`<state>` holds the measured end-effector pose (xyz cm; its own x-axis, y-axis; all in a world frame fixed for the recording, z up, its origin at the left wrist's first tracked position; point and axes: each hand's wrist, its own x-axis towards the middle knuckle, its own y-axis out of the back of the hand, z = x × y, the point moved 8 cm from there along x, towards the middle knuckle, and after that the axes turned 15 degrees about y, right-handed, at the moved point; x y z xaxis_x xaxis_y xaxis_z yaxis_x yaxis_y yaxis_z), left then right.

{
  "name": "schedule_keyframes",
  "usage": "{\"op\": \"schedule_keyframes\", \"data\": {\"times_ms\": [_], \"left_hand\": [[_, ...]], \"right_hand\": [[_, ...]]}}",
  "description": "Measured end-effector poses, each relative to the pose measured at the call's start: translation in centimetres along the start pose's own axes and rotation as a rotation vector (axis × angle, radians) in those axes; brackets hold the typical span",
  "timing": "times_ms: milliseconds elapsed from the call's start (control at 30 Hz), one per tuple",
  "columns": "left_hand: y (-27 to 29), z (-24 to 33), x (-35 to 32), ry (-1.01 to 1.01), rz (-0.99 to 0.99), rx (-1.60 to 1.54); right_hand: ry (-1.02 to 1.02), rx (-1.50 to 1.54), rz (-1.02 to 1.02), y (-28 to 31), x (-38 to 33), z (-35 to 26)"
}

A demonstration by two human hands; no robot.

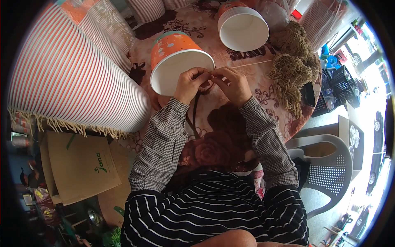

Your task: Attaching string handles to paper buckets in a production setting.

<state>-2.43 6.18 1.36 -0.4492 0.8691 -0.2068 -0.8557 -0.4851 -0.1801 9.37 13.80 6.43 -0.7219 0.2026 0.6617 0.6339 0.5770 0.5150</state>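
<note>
An orange paper bucket (172,43) with a white inside lies tilted on the table, its mouth facing me. At the right side of its rim, my left hand (188,85) and my right hand (235,86) meet with fingertips pinched together. Whatever sits between the fingers is too small to make out. Beyond my right hand, a few nested white buckets (244,29) lie with their open end toward me. A tangled heap of tan cord (292,68) rests on the table to the right.
A long stack of nested buckets (82,78) fills the left, with tan cord ends hanging along its lower edge. Below it stands a cardboard box (82,164). A flowered cloth covers the table (210,150). At the right are a plastic chair (325,168) and black crates (345,84).
</note>
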Motion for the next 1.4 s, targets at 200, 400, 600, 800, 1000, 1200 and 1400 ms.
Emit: {"op": "schedule_keyframes", "data": {"times_ms": [200, 400, 600, 800, 1000, 1200, 1400], "left_hand": [[0.6, -0.2, 0.1, 0.007, -0.005, -0.062], [0.1, -0.7, 0.3, 0.054, -0.003, -0.073], [0.1, -0.5, 0.0, 0.009, 0.021, -0.067], [-0.4, 0.4, -0.3, -0.101, 0.071, 0.056], [-0.9, 0.8, -0.5, -0.177, 0.098, 0.302], [-1.3, 1.9, -1.3, -0.314, 0.143, 0.446], [-1.1, 2.9, -2.2, -0.464, 0.262, 0.596]], "right_hand": [[0.05, -0.05, 0.031, -0.4, 0.2, -0.4], [0.062, -0.12, 0.087, -0.1, -0.4, 0.1], [-0.031, -0.091, 0.159, -0.1, -0.5, -0.1], [-0.23, 0.104, 0.187, -0.1, -0.9, 1.7], [-0.187, 0.026, 0.141, 0.1, -0.6, 1.1], [-0.105, -0.048, 0.144, 0.4, -0.5, 0.8], [-0.068, -0.1, 0.18, 1.1, -0.2, -0.3]]}}
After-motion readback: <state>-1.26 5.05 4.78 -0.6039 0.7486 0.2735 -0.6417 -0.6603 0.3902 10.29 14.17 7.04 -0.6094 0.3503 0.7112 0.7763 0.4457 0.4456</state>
